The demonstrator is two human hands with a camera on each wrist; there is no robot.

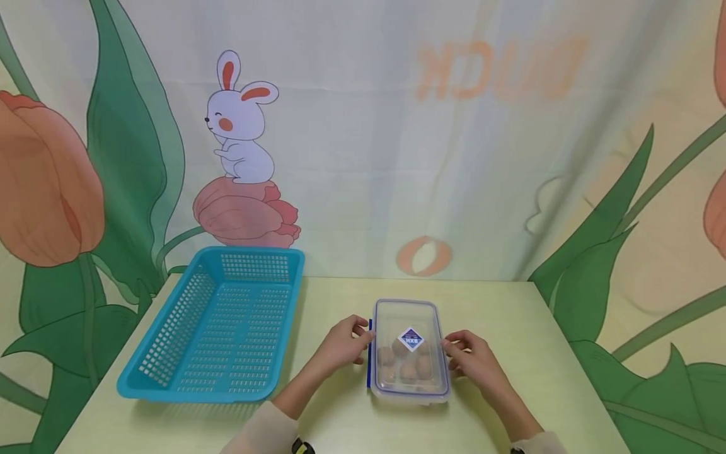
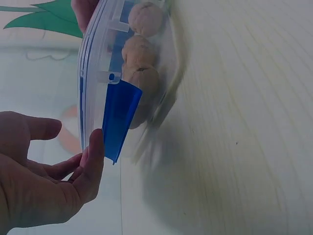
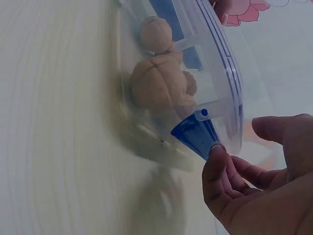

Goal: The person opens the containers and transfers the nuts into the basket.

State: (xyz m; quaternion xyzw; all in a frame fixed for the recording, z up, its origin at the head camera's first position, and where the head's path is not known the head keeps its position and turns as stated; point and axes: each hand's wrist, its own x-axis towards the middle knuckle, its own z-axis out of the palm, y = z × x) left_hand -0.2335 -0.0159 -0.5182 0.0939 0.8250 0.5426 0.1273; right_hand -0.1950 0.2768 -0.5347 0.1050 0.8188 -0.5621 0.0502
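Note:
A clear plastic food container [image 1: 399, 315] with a blue-edged lid holds several walnuts [image 1: 408, 371]. Its long left side has a blue latch [image 2: 121, 115], flared outward from the wall. My left hand [image 1: 344, 342] is beside that latch, fingertips at its end, thumb apart and extended. On the opposite side my right hand [image 1: 473, 359] has a fingertip against the end of another flared blue latch [image 3: 196, 133], with the thumb held away. In the head view the right latch is hidden. A blue-and-white label [image 1: 411, 339] is on the lid.
A turquoise perforated basket [image 1: 266, 398] stands on the left of the pale table [image 1: 510, 309]. Behind the table's far edge hangs a printed curtain [image 1: 351, 157] with a rabbit and tulips.

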